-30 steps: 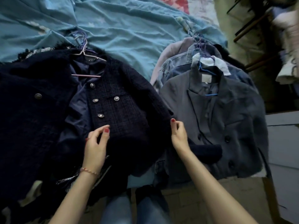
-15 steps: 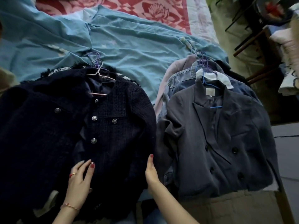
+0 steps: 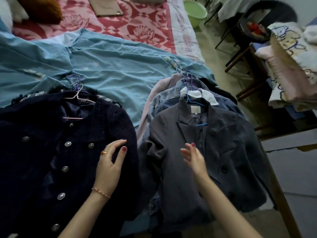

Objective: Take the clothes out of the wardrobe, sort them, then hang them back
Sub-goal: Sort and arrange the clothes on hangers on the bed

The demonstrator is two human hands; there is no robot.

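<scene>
A dark navy tweed jacket [image 3: 51,152] with silver buttons lies on the bed on a pink hanger [image 3: 75,98], topping a pile at the left. To its right a grey blazer [image 3: 214,160] on a blue hanger [image 3: 193,102] tops a second pile, with a denim jacket [image 3: 164,102] and a pale pink garment [image 3: 149,107] under it. My left hand [image 3: 109,167] hovers over the navy jacket's right side, fingers relaxed and holding nothing. My right hand [image 3: 193,158], slightly blurred, is above the grey blazer's front with fingers spread.
A light blue sheet [image 3: 103,66] covers the bed over a red floral cover [image 3: 137,23]. A green basin [image 3: 195,11] sits on the floor beyond. Chairs with folded bedding [image 3: 288,66] stand at the right, and the bed's wooden edge [image 3: 281,194] runs down the right side.
The view has tilted up, showing more of the bed. My left hand moved up the navy jacket. My right hand left the navy jacket's edge and moved right over the grey blazer.
</scene>
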